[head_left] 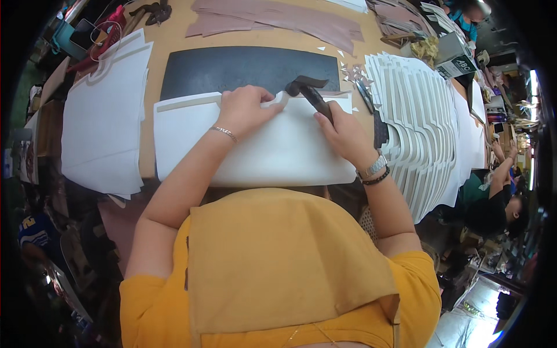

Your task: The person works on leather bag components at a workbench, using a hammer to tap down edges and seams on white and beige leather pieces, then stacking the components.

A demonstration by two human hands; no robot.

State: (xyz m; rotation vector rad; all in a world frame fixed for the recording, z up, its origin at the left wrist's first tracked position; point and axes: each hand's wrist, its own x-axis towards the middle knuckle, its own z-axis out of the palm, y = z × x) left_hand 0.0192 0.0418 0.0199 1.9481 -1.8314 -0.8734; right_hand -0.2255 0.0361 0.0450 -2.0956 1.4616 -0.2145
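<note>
A white sheet, like leather or coated fabric, lies in front of me, its far edge folded over in a pale strip. It overlaps the near part of a dark flat board. My left hand is closed on the folded far edge near its middle, pinching a raised bit of it. My right hand is wrapped round the handle of a hammer. The dark hammer head is just right of my left fingertips, over the sheet's far edge; I cannot tell whether it touches.
White sheets lie stacked at left; many wavy-edged white pieces overlap at right. Beside these are a slim cutting tool and small white scraps. Brownish-pink strips lie at the back. Another person is at far right.
</note>
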